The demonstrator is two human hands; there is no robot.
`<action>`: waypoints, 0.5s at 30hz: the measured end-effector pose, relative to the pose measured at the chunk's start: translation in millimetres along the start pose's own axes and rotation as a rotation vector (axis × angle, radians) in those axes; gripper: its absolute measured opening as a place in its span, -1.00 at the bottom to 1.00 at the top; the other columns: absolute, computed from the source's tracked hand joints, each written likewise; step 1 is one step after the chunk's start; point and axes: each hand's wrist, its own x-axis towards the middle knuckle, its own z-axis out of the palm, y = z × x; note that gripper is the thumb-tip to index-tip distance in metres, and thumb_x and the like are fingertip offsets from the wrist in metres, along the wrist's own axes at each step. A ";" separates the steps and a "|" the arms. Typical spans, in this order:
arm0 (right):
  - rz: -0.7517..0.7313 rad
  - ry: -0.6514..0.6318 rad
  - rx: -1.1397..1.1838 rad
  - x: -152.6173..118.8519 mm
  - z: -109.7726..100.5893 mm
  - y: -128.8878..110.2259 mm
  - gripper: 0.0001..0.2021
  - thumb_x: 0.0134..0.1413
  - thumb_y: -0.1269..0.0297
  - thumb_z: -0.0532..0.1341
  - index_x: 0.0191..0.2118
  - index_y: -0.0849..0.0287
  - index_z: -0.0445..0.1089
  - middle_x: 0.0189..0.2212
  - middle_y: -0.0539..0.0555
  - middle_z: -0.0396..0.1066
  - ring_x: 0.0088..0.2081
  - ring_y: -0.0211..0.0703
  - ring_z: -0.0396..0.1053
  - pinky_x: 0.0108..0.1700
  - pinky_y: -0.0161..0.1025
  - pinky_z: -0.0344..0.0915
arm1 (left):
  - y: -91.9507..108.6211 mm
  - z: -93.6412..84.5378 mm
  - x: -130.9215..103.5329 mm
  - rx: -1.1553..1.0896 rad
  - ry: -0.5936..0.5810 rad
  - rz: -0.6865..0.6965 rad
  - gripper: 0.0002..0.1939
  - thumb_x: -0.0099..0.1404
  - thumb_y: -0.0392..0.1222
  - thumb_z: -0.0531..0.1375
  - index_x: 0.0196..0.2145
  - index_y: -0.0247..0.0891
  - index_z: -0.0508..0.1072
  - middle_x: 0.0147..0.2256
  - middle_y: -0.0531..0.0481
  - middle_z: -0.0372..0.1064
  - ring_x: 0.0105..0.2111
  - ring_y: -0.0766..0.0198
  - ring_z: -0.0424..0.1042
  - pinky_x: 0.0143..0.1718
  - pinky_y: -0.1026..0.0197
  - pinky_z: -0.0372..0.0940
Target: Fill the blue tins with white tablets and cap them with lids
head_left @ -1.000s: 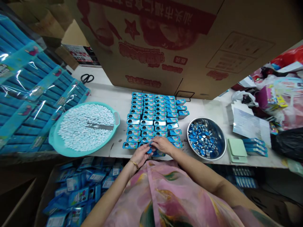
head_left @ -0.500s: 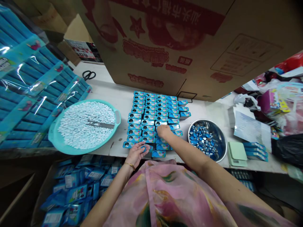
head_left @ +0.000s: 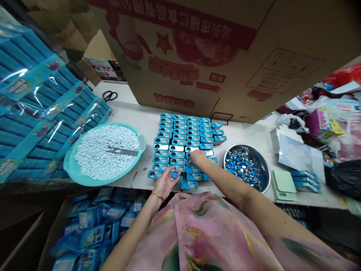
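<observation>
Rows of small blue boxes (head_left: 178, 142), many with a round dark hole in the upper face, stand packed on the white table in front of me. My left hand (head_left: 167, 181) is palm up at the near edge of the rows, holding a round blue cap (head_left: 175, 174) at its fingers. Over the middle of the rows, my right hand (head_left: 198, 158) has its fingers drawn together and pressed down at one box; what they hold, if anything, is hidden. Some near boxes, such as the front one (head_left: 189, 185), have a blue disc in the hole.
A turquoise basin (head_left: 142, 143) of white pellets with a metal tool stands left; a steel bowl (head_left: 267, 171) of round caps stands right, beside a pale green scale (head_left: 283, 184). Scissors (head_left: 109, 96) lie behind. A big carton (head_left: 186, 49) rises at the back; stacked blue packs (head_left: 36, 105) lean left.
My left hand has turned and opened somewhat, showing the blue cap more fully. My right hand remains over nearly the same spot in the rows. The view has shifted slightly.
</observation>
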 end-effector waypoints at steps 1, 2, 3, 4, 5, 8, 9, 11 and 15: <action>-0.027 0.036 0.020 -9.0 3.2 -2.3 -0.69 -0.09 0.16 0.19 -0.28 0.32 0.40 -0.28 0.25 0.38 -0.18 0.01 0.31 -0.20 -0.19 0.20 | -0.1 2.2 0.9 -0.007 -0.002 -0.005 -0.74 0.18 -0.14 0.03 -0.25 -0.37 0.32 -0.29 -0.22 0.39 -0.28 0.21 0.39 -0.22 0.14 0.28; -0.089 0.063 0.043 -17.7 8.0 -5.9 -0.71 -0.04 0.14 0.15 -0.25 0.25 0.39 -0.26 0.19 0.38 -0.17 -0.05 0.31 -0.20 -0.23 0.20 | -0.6 4.3 1.8 -0.016 -0.011 -0.011 -0.72 0.18 -0.11 0.02 -0.25 -0.37 0.32 -0.30 -0.21 0.39 -0.29 0.21 0.40 -0.23 0.15 0.28; -0.177 0.079 0.070 -25.5 14.2 -10.4 -0.73 0.00 0.15 0.11 -0.23 0.17 0.38 -0.24 0.12 0.38 -0.17 -0.13 0.30 -0.21 -0.29 0.20 | -1.4 6.4 2.8 -0.030 -0.027 -0.020 -0.71 0.18 -0.09 0.02 -0.26 -0.36 0.33 -0.33 -0.19 0.39 -0.31 0.23 0.40 -0.24 0.15 0.28; -0.276 0.096 0.114 -31.7 20.8 -15.1 -0.77 0.02 0.18 0.10 -0.22 0.11 0.37 -0.22 0.06 0.37 -0.18 -0.20 0.30 -0.22 -0.34 0.19 | -2.5 8.5 3.7 -0.050 -0.050 -0.030 -0.71 0.18 -0.07 0.01 -0.27 -0.36 0.33 -0.37 -0.16 0.39 -0.35 0.25 0.40 -0.25 0.16 0.28; -0.361 0.104 0.160 -35.8 27.2 -19.1 -0.80 0.02 0.23 0.10 -0.23 0.07 0.37 -0.22 0.01 0.36 -0.20 -0.26 0.30 -0.23 -0.39 0.18 | -3.8 10.4 4.5 -0.074 -0.076 -0.041 -0.71 0.18 -0.06 0.01 -0.29 -0.35 0.33 -0.41 -0.13 0.38 -0.39 0.27 0.39 -0.26 0.16 0.28; -0.396 0.097 0.238 -33.6 36.3 -19.5 -0.85 0.00 0.32 0.12 -0.31 0.09 0.41 -0.29 -0.04 0.38 -0.25 -0.35 0.31 -0.25 -0.47 0.18 | -6.1 13.9 5.1 -0.138 -0.125 -0.075 -0.72 0.17 -0.04 0.01 -0.30 -0.29 0.32 -0.42 -0.08 0.37 -0.38 0.28 0.38 -0.24 0.13 0.27; -0.350 0.099 0.241 -28.5 34.8 -14.6 -0.84 0.01 0.31 0.10 -0.30 0.10 0.41 -0.30 -0.05 0.38 -0.26 -0.36 0.32 -0.25 -0.48 0.18 | -6.1 13.5 4.9 -0.138 -0.111 -0.087 -0.73 0.17 -0.03 0.02 -0.29 -0.27 0.31 -0.37 -0.10 0.37 -0.33 0.25 0.38 -0.22 0.10 0.27; -0.259 0.113 0.223 -14.7 26.4 0.2 -0.78 0.07 0.32 0.03 -0.22 0.14 0.38 -0.29 -0.02 0.39 -0.26 -0.34 0.32 -0.24 -0.46 0.19 | -4.6 9.9 3.8 -0.102 -0.056 -0.103 -0.72 0.15 -0.03 0.04 -0.23 -0.24 0.29 -0.24 -0.14 0.35 -0.22 0.20 0.36 -0.19 0.06 0.25; -0.112 0.127 0.112 11.4 6.7 21.2 -0.75 0.03 0.39 0.04 -0.16 0.19 0.35 -0.21 0.09 0.37 -0.15 -0.17 0.30 -0.16 -0.32 0.19 | -1.7 -3.8 0.0 -0.027 0.020 -0.054 -0.72 0.16 -0.09 0.04 -0.19 -0.26 0.28 -0.16 -0.20 0.32 -0.17 0.18 0.34 -0.16 0.09 0.24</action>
